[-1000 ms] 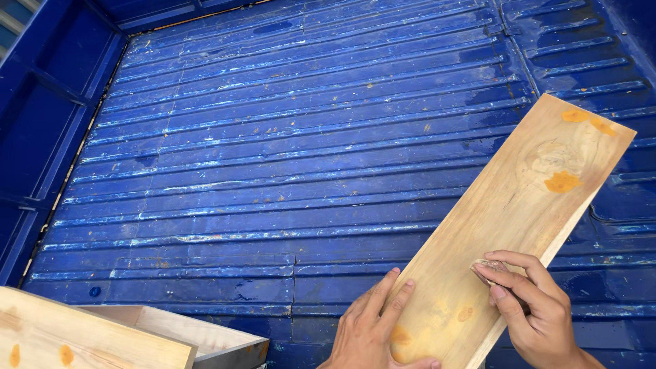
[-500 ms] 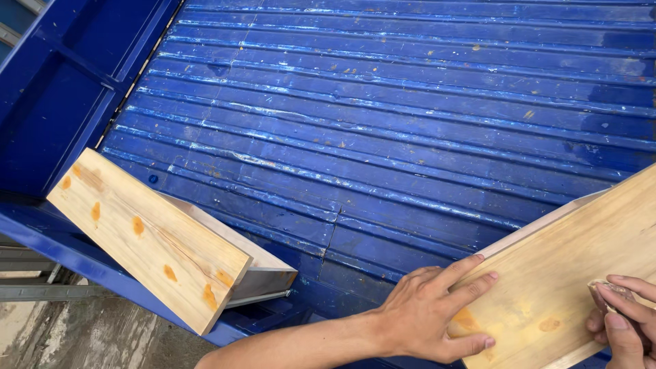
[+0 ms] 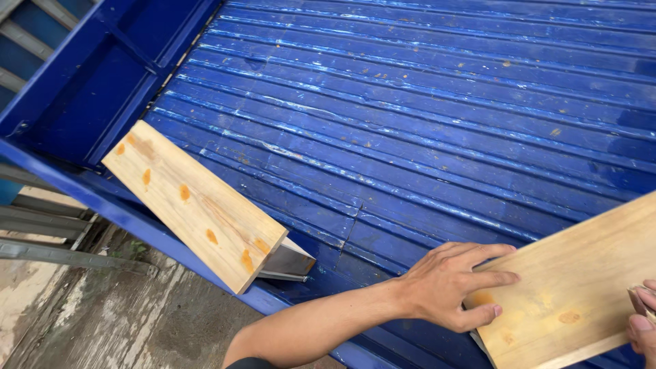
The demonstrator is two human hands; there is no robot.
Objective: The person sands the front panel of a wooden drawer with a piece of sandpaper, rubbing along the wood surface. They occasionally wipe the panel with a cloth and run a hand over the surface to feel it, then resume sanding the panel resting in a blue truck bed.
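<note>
Blue ribbed sheet metal, scuffed and scratched in pale streaks, forms the truck bed floor [image 3: 410, 102] that fills most of the view, and it is bordered on the left by a blue metal side wall [image 3: 75, 102]. Beyond the bed's near edge, wet grey concrete ground [image 3: 89, 321] is seen at the lower left.

At the lower right, a pale pine board with orange knots [image 3: 581, 287] is laid flat on the ribbed floor, its far end running out of view at the right edge. The left hand [image 3: 454, 283] is pressed palm-down on the board's near left corner, with the fingers spread flat over the top face and the thumb curled at the edge; nothing is clasped inside it. Only the fingertips of the right hand [image 3: 642, 314] are seen at the right edge, resting on the board's surface; whether the board is gripped by that hand cannot be told.

Well apart to the left, a second pine board with orange knots [image 3: 195, 205] is set on edge at the bed's rim, tilted, with a paler plank [image 3: 290, 260] showing just behind its lower end.
</note>
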